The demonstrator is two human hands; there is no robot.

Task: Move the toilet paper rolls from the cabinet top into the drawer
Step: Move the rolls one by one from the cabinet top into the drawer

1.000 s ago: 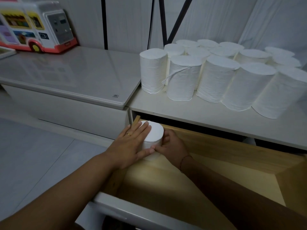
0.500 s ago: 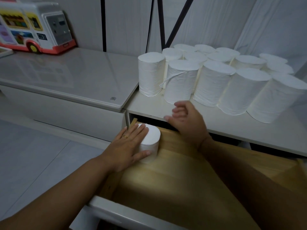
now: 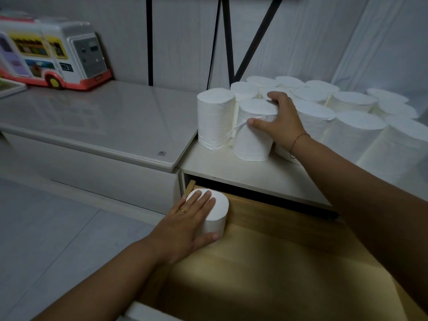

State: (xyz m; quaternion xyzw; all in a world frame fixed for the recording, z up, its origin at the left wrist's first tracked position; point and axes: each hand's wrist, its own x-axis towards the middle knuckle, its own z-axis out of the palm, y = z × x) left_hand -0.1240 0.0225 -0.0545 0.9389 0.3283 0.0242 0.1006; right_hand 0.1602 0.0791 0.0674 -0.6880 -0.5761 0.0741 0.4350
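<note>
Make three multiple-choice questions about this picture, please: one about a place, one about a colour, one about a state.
1. Where does the roll under the left hand stand?
A. on the floor
B. in the drawer's back left corner
C. on the cabinet top

2. What colour is the toy bus's base?
A. red
B. green
C. black

3. How is the drawer?
A. shut
B. removed
C. pulled open

Answers:
1 B, the left hand presses the drawer roll there.
2 A, the toy bus has a red base.
3 C, the drawer shows its wooden bottom.
</note>
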